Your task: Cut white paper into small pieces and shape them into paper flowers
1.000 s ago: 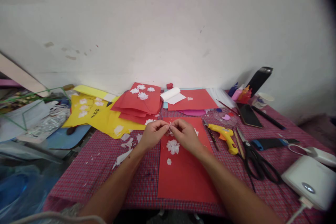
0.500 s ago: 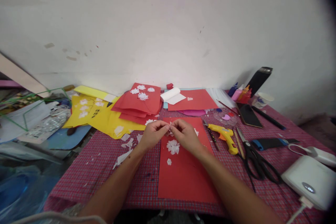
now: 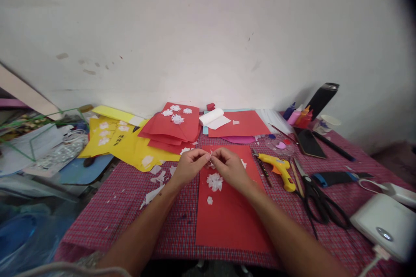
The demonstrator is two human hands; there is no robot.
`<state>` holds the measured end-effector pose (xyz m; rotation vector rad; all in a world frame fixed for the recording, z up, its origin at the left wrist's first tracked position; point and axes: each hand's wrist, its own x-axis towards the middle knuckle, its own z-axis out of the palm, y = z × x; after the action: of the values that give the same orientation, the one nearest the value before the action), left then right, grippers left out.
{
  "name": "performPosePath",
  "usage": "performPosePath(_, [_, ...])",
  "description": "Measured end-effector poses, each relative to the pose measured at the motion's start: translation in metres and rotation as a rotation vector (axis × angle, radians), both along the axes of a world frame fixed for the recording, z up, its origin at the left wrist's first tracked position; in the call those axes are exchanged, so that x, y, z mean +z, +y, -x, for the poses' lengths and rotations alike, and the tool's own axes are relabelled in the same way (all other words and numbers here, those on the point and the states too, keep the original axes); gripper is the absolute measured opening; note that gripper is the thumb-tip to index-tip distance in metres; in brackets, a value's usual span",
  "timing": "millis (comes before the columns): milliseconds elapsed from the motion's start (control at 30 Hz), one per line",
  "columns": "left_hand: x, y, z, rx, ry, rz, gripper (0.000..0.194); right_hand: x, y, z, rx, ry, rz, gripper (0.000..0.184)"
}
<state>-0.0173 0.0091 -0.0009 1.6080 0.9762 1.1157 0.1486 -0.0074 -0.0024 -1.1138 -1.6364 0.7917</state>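
Observation:
My left hand (image 3: 192,166) and my right hand (image 3: 229,167) meet fingertip to fingertip over a red paper sheet (image 3: 230,225). Both pinch a small piece of white paper, mostly hidden by the fingers. On the sheet just below them lies a ruffled white paper flower (image 3: 215,181). Nearer the front is a small white paper petal piece (image 3: 209,200). More white paper pieces show partly behind both hands. Left of my left hand, white paper scraps (image 3: 158,177) are scattered on the checked tablecloth (image 3: 130,207).
To the right lie a yellow glue gun (image 3: 277,166), black scissors (image 3: 320,203), a blue-black knife (image 3: 338,178), a phone (image 3: 308,143) and a white power bank (image 3: 383,220). Behind are a white paper roll (image 3: 212,117) and red cards with white flowers (image 3: 172,132). Yellow painted paper (image 3: 130,143) lies left.
The hands stay pinched together in nearly the same spot. The whole view shifts very slightly; nothing on the table has visibly moved.

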Motion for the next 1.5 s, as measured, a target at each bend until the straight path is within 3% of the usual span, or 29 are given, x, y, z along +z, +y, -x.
performPosePath(167, [-0.003,0.001,0.000,0.063,-0.022,-0.008,0.017,-0.004,0.003,-0.001,0.021,0.028,0.005,0.011])
performPosePath(300, [-0.002,0.000,0.001,0.066,-0.089,0.007,0.014,-0.004,0.009,-0.006,0.001,0.172,0.113,0.006])
performPosePath(400, [0.001,-0.002,0.001,0.042,-0.112,0.001,0.013,-0.002,0.010,-0.010,0.125,0.317,0.221,0.019])
performPosePath(467, [0.003,-0.003,0.001,0.034,-0.107,0.002,0.012,-0.001,0.010,-0.012,0.195,0.342,0.262,0.017])
performPosePath(533, [0.004,-0.003,0.000,0.032,-0.107,0.006,0.012,-0.002,0.009,-0.013,0.203,0.326,0.260,0.011])
performPosePath(733, [-0.001,0.000,0.001,0.029,-0.148,0.031,0.012,-0.003,0.010,-0.011,0.170,0.314,0.236,0.016])
performPosePath(900, [0.000,-0.001,-0.001,-0.025,-0.142,0.052,0.023,-0.002,0.010,-0.011,0.164,0.279,0.214,0.017])
performPosePath(1500, [-0.006,0.001,-0.001,0.020,-0.059,-0.061,0.009,-0.002,0.008,-0.004,0.160,0.280,0.206,0.011])
